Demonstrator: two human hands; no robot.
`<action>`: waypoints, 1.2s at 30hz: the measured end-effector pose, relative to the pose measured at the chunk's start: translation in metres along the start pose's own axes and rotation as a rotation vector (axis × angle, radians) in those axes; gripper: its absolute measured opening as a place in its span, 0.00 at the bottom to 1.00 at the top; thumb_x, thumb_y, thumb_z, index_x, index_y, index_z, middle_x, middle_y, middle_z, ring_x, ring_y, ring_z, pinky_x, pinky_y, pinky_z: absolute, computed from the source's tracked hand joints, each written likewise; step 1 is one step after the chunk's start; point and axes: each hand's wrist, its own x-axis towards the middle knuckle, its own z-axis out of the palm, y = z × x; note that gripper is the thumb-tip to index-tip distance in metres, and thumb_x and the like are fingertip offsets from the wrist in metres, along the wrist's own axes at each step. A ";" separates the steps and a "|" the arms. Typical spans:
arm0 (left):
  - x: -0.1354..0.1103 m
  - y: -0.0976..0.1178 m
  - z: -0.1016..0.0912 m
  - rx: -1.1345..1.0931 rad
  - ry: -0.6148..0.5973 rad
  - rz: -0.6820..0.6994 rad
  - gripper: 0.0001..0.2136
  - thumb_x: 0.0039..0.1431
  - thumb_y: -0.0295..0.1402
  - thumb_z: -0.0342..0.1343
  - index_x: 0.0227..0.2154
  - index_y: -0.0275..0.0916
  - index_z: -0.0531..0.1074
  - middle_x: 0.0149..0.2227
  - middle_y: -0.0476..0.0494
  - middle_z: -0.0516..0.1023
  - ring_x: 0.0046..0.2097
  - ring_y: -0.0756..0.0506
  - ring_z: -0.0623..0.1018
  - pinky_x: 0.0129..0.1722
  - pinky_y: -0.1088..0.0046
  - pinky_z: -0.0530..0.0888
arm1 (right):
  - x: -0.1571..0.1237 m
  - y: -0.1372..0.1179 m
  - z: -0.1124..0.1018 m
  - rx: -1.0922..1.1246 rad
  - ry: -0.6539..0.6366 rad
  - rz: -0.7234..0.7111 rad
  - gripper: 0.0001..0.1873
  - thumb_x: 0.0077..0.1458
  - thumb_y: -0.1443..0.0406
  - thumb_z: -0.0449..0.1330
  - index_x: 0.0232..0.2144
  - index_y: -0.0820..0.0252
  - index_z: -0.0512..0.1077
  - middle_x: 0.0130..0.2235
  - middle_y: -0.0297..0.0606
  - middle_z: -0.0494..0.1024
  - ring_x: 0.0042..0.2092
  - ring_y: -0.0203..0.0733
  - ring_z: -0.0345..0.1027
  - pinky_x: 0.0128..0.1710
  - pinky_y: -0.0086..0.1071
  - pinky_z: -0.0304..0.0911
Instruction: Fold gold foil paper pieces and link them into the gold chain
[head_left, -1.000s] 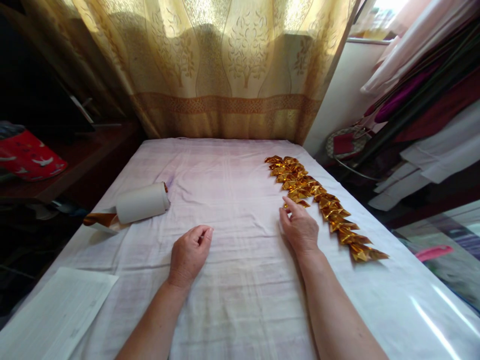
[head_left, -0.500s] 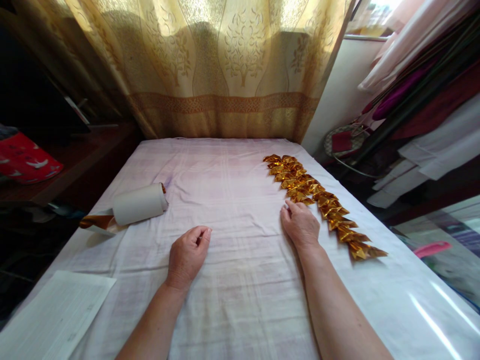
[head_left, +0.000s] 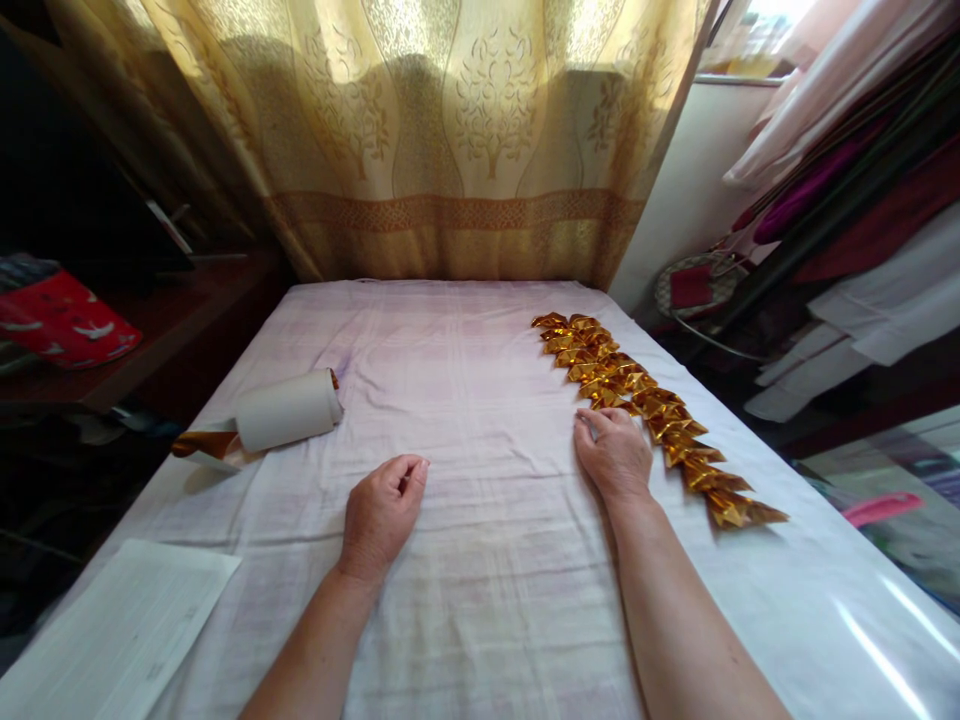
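Note:
My left hand [head_left: 384,508] rests on the bed sheet, its fingers curled and the thumb against them; nothing shows in it. Beyond it to the left lies a roll of foil paper [head_left: 286,410], white outside, with a gold loose end. My right hand [head_left: 616,455] is loosely closed, resting at the near end of the left row of folded gold foil pieces [head_left: 581,355]. Whether its fingertips touch the nearest piece I cannot tell. Just right of this hand, a second row of gold foil pieces [head_left: 690,450] slants down toward the near right.
A white pale-checked sheet [head_left: 465,600] covers the surface. A printed paper sheet [head_left: 124,625] lies near left. Gold curtains [head_left: 465,140] hang behind the far edge. A red container [head_left: 64,315] stands on dark furniture at left; clothes [head_left: 885,270] hang at right.
The whole view has shifted slightly right and down. Both hands keep nearly the same pose and place; the foil roll and gold pieces lie as before.

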 end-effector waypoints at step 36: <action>0.035 -0.062 -0.054 0.561 0.384 -0.130 0.22 0.63 0.33 0.52 0.59 0.31 0.67 0.69 0.20 0.50 0.70 0.25 0.47 0.63 0.33 0.47 | -0.004 -0.006 0.008 0.240 0.061 -0.104 0.15 0.57 0.61 0.54 0.36 0.57 0.80 0.38 0.40 0.80 0.37 0.43 0.71 0.33 0.31 0.58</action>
